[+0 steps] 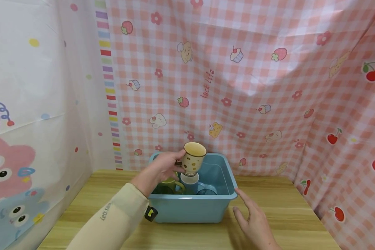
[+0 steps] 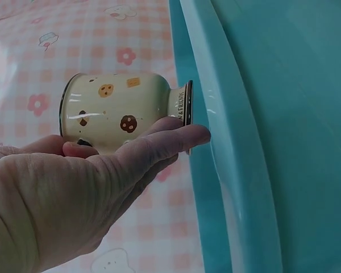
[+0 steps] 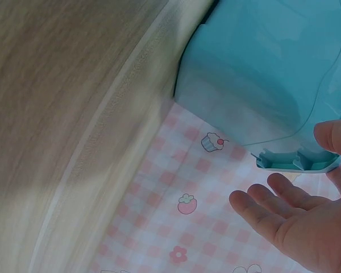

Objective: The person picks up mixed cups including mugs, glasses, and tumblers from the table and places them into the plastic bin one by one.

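Observation:
My left hand holds a cream footed mug by its handle side, over the blue plastic bin. Brown cookie prints and a dark rim line mark the mug, which is nearly upright in the head view. Below it, inside the bin, stand a light blue mug with a white inside and an olive-green mug, partly hidden. To their right lies a clear glass piece. My right hand, fingers extended, is at the bin's front right corner; its index fingertip appears to touch the rim.
The bin stands on a wood-grain table near its back edge. Behind hangs a pink checked cloth, and a white cartoon-printed cloth hangs on the left. A small black-and-yellow item shows beside the left sleeve.

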Available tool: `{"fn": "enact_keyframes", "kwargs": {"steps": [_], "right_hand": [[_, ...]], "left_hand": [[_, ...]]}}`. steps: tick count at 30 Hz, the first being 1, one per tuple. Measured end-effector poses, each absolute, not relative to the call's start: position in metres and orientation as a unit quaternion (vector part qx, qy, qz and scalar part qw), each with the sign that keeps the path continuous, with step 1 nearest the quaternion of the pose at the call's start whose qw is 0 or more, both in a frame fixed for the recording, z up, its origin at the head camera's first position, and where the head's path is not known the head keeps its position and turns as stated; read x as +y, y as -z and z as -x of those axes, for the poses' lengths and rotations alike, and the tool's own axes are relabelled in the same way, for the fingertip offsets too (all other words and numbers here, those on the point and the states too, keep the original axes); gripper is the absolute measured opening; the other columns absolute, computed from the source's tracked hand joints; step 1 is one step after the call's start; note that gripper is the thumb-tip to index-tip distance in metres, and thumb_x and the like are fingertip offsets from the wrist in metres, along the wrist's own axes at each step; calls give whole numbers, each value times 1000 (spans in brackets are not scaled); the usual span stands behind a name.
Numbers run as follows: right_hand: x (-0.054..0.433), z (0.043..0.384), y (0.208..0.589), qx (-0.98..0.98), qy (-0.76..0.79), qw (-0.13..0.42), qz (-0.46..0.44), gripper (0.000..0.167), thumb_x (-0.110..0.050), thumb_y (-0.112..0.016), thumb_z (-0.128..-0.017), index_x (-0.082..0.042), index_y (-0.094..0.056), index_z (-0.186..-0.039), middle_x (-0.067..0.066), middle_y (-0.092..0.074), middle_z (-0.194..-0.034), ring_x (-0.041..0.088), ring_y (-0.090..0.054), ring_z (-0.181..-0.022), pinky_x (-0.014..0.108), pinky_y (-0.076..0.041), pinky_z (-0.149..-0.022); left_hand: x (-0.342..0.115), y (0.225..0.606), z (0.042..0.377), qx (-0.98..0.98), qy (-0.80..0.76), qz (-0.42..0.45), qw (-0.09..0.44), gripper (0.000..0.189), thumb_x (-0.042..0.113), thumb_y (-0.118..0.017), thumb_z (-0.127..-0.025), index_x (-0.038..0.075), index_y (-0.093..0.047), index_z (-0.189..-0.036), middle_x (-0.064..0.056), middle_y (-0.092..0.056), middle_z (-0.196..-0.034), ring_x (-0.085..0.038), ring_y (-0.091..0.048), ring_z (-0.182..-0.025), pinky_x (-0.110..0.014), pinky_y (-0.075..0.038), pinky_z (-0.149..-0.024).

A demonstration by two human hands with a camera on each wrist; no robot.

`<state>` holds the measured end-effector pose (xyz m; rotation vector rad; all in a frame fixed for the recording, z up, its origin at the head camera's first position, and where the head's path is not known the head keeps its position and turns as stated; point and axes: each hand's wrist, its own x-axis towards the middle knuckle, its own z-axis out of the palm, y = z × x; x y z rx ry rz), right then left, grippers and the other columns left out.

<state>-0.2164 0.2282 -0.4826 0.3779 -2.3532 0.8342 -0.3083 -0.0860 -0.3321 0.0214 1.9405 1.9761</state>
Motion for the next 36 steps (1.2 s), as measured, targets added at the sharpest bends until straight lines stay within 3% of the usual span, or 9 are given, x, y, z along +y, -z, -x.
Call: {"fn": "enact_keyframes", "kwargs": {"steps": [14,17,21,24,36], "right_hand": [[228,216,482,-891,-317,295,-137,69,-5,-81,-93,-24,-57,-155,19,-67,-147,44,-68,-129,63,-58,-99],[228,216,483,-890,-318,296,-137,69,-5,-81,-93,-25,-57,-155,19,-67,-147,44,-68,-129,63,-58,-99],[228,216,483,-890,-320,294,-134,70,-6,-81,-93,-27,-57,-155,18,-67,-147,43,-68,-130,63,-58,-99],[228,216,483,-891,-319,295,-134,71,-6,-81,-93,-28,-57,-156,18,-68,-146,42,-69,-129,62,-58,-99],[228,217,484,-886,-318,305,-141,71,-4,-82,-92,-26,-58,-155,19,-68,-145,41,-69,-129,62,-59,-98]], "left_hand": [[-75,336,307,697,-695,2,175,63,39,-50,-114,-5,-38,-158,-29,-37,-167,-53,-49,-147,-82,-33,-113],[-71,336,308,694,-699,12,175,55,39,-50,-114,-5,-44,-147,-30,-38,-166,-53,-50,-146,-82,-33,-114],[-66,336,309,689,-703,27,177,36,37,-49,-115,2,-52,-112,-30,-40,-165,-54,-51,-145,-82,-33,-114],[-61,335,309,684,-707,39,177,37,37,-48,-115,7,-48,-93,-30,-40,-164,-54,-50,-145,-82,-32,-114],[-44,334,311,674,-715,71,174,38,34,-44,-116,11,-49,-86,-32,-40,-162,-55,-49,-145,-86,-27,-114]]}}
